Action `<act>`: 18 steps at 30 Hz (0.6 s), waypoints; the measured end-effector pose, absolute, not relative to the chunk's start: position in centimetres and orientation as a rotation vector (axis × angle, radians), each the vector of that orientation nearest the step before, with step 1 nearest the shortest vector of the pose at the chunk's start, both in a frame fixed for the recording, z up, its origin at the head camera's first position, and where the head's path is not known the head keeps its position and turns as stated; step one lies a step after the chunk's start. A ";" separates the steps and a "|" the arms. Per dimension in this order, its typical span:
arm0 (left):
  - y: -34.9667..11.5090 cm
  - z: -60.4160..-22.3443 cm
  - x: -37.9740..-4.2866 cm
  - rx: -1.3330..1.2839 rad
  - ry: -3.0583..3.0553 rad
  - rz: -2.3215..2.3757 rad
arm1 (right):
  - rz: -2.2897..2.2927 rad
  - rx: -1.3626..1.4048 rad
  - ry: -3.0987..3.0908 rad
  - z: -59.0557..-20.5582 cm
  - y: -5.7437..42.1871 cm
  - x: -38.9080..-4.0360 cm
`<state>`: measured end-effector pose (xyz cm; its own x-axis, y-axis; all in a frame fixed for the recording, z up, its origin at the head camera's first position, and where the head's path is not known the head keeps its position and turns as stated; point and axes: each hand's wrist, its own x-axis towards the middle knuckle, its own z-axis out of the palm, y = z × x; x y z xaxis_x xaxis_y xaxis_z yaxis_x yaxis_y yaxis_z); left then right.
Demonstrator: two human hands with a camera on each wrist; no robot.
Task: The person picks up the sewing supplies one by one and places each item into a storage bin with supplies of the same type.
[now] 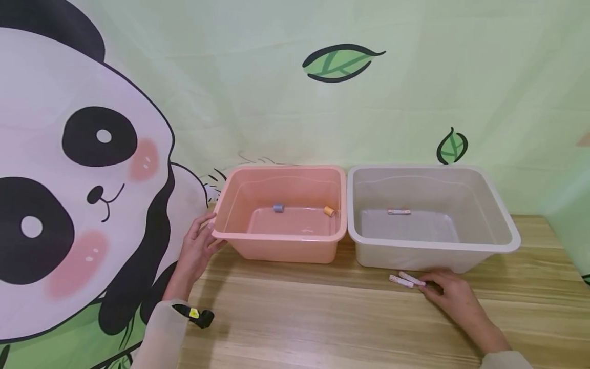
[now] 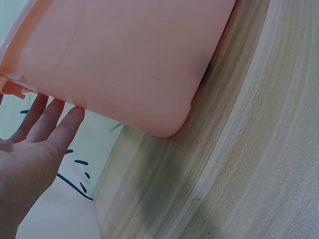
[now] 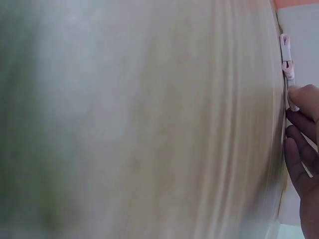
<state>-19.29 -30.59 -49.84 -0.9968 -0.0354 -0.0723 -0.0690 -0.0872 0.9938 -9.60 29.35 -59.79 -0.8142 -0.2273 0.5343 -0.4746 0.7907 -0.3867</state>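
My right hand (image 1: 454,297) is at the front of the grey tub (image 1: 433,247), its thumb and finger pinching the end of a small pink-and-white folded strip (image 1: 412,278). A second strip (image 1: 401,281) lies beside it on the wooden table. In the right wrist view the thumb presses on the held strip (image 3: 292,102), with the other strip (image 3: 285,47) just beyond. My left hand (image 1: 195,251) rests against the left end of the pink tub (image 1: 281,249). In the left wrist view, the left hand's fingers (image 2: 47,119) touch the tub's outer wall below its rim, nearly straight.
Inside the pink tub lie a blue spool-like cylinder (image 1: 278,208) and an orange one (image 1: 329,211). One more pink-and-white strip (image 1: 399,211) lies in the grey tub. Both tubs stand side by side on the wooden table (image 1: 295,318), before a printed cloth backdrop (image 1: 258,102).
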 end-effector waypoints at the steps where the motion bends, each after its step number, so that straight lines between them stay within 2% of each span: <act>1: -30.6 -49.8 -19.3 -0.112 2.102 2.298 | 0.704 0.511 -2.518 -59.7 29.3 -9.5; 11: -30.7 -49.9 -19.2 -0.086 2.093 2.306 | 0.690 0.420 -2.578 -59.0 29.6 -9.0; 18: -30.6 -49.8 -19.1 -0.071 2.100 2.300 | 0.740 0.456 -2.560 -59.1 30.1 -9.0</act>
<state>-19.13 -30.63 -49.82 -0.9986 -0.0110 -0.0513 -0.0500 -0.0911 0.9946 -8.95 30.12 -59.10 -0.8515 -0.1882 0.4894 -0.4202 0.8031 -0.4225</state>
